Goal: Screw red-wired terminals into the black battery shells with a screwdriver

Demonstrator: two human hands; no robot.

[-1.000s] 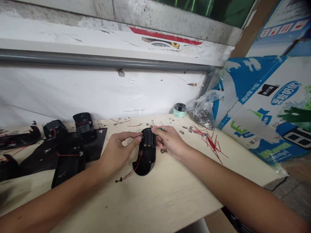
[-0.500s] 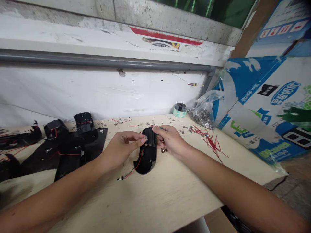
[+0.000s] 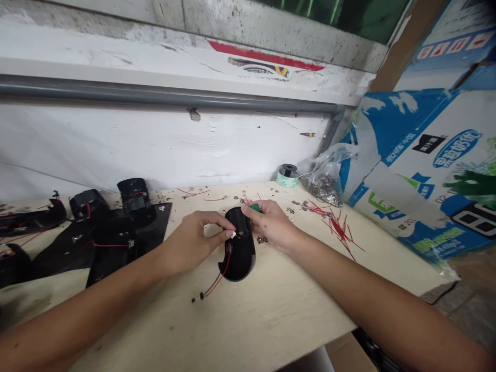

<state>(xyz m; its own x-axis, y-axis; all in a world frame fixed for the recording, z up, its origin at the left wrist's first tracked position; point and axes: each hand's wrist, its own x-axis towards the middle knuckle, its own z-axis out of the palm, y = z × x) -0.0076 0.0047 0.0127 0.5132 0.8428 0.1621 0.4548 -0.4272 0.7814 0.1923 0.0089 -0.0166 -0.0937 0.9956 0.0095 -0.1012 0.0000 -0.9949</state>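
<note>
A black plastic housing [image 3: 237, 266], rounded at its near end and hollow inside, sits tilted slightly above the table in the middle. A red and a black wire [image 3: 217, 281] come out of its left side to a small plug [image 3: 197, 298]. My left hand [image 3: 199, 235] pinches a small shiny metal contact [image 3: 233, 234] between thumb and forefinger, over the housing's left edge. My right hand [image 3: 271, 225] is closed around the housing's far right side, thumb on its rim. A green piece [image 3: 254, 207] shows at the right fingers; its kind cannot be made out.
More black housings [image 3: 134, 199] with red wires stand at the left on a black sheet [image 3: 158, 227]. Loose red wires [image 3: 341, 230] and small metal contacts lie right of my hands. Behind them are a tape roll [image 3: 287, 178], a bag of metal parts [image 3: 323, 186] and a printed carton [image 3: 418, 170].
The housing has shifted slightly right and tilted, its wires swinging along with it. My left fingers have moved a little lower with the metal contact. The right hand keeps its hold.
</note>
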